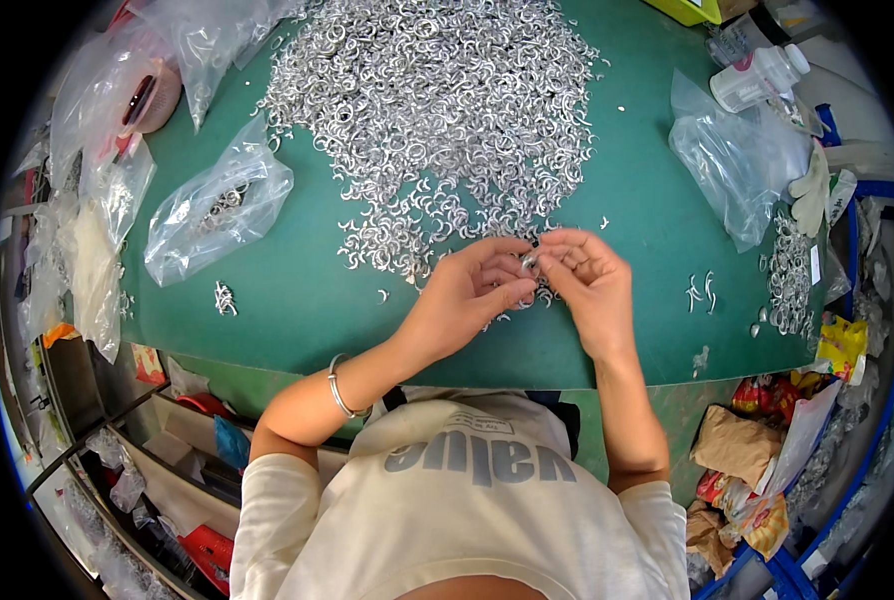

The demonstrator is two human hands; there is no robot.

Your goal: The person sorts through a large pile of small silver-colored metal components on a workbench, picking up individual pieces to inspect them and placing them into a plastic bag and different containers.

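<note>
Both my hands meet over the near edge of a big heap of small silver crescent-shaped metal pieces [437, 100]. One shiny silver metal piece [529, 262] is pinched between my fingertips, with my left hand [472, 290] on one side of it and my right hand [592, 285] on the other. The fingers hide most of its shape. My left fingers are curled, the thumb pressed inward; my right thumb and forefinger close on the piece. A few loose crescents lie on the green table [387, 340] under and beside my hands.
At left lie a clear plastic bag [222, 215] with some pieces and a small pile [225, 298]. On the right are a few pieces [710, 290], a heap of silver pieces [790, 280], a plastic bag [737, 170], a white bottle [762, 78] and a glove [812, 190].
</note>
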